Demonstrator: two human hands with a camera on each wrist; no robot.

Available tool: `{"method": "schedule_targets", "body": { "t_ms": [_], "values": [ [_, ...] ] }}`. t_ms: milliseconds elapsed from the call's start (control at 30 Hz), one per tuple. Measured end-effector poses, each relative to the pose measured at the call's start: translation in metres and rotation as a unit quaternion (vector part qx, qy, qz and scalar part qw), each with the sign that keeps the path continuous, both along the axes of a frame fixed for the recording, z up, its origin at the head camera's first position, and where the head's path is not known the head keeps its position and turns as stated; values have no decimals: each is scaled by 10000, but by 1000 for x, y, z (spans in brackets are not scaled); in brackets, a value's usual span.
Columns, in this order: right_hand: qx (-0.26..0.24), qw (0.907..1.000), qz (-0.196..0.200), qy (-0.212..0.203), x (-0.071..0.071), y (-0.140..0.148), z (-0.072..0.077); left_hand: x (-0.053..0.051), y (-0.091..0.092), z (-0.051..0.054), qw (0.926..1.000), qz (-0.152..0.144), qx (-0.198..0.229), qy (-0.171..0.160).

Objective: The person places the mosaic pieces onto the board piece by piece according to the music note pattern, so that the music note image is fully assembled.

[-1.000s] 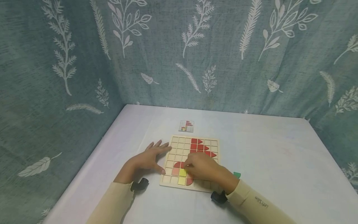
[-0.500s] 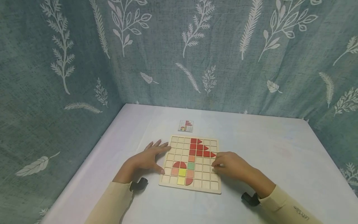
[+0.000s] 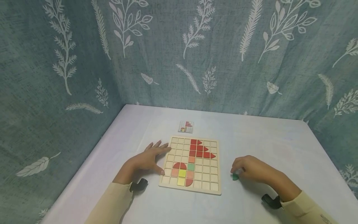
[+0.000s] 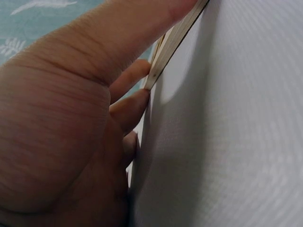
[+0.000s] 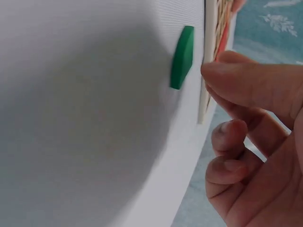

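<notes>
My left hand [image 3: 148, 159] lies spread at the left edge of a wooden grid board [image 3: 207, 183], its thumb and fingertips touching the board's side. In the left wrist view, the thumb and fingers meet the board's edge [image 4: 175, 45]. To the right of the board, my right hand [image 3: 253, 169] hovers over a green piece [image 3: 235, 176] with a curved edge. The right wrist view shows that green piece [image 5: 183, 57] on the table, apart from the bent thumb and fingers, which hold nothing visible. Red pieces [image 3: 199, 148], salmon squares [image 3: 190, 174], yellow squares [image 3: 182, 173] and a green square [image 3: 190, 167] sit in the grid.
A small pattern card [image 3: 185, 127] lies behind the board on the white-covered table [image 3: 251, 137]. Leaf-printed blue-grey cloth [image 3: 223, 56] hangs at the back and left side.
My right hand has moved off the board to the right, down to the green piece, uncovering the salmon and green squares in the grid. My left hand stays at the board's edge.
</notes>
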State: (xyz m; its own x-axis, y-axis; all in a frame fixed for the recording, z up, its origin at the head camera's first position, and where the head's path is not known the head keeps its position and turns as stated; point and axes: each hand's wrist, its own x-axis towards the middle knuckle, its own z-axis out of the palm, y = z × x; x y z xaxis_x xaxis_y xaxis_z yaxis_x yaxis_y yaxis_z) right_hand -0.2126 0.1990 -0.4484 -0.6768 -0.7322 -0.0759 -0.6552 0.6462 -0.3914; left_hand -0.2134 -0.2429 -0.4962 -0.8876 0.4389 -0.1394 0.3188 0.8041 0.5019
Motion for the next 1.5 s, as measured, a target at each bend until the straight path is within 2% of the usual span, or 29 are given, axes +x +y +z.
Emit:
{"method": "schedule_targets", "body": {
  "t_ms": [133,267,367,467,600,700,800,900,1100,1433,1500],
  "values": [
    [-29,9999,59,-136,0,4,-9,0,0,-2,10000,58,15,-34],
    [181,9986,-492,-88,0,3,-15,0,0,-4,10000,10,-8,-18],
    [539,9939,-960,74,1,1,-19,0,-1,-6,10000,-85,-3,22],
    [780,9903,-1112,286,1,3,-21,1,-2,-9,9999,-135,-52,10],
    [599,9898,-1192,494,2,11,-15,1,-2,-9,9998,-153,-133,22],
    [394,9904,-1284,330,5,15,-6,2,-2,-6,9999,-111,-89,71],
    [383,9895,-1394,-82,8,13,-2,4,-3,-4,9999,-88,-66,76],
    [492,9889,-1388,-203,11,7,-5,5,-5,-3,9999,-137,-63,68],
    [723,9898,-1231,-7,12,-6,-9,2,-5,-3,9996,-174,-142,150],
    [774,9880,-1334,-21,10,-23,-8,0,-2,-2,9998,-88,-134,125],
    [682,9900,-1232,6,9,-30,-6,1,-3,-2,9999,-82,-87,118]
  ]
}}
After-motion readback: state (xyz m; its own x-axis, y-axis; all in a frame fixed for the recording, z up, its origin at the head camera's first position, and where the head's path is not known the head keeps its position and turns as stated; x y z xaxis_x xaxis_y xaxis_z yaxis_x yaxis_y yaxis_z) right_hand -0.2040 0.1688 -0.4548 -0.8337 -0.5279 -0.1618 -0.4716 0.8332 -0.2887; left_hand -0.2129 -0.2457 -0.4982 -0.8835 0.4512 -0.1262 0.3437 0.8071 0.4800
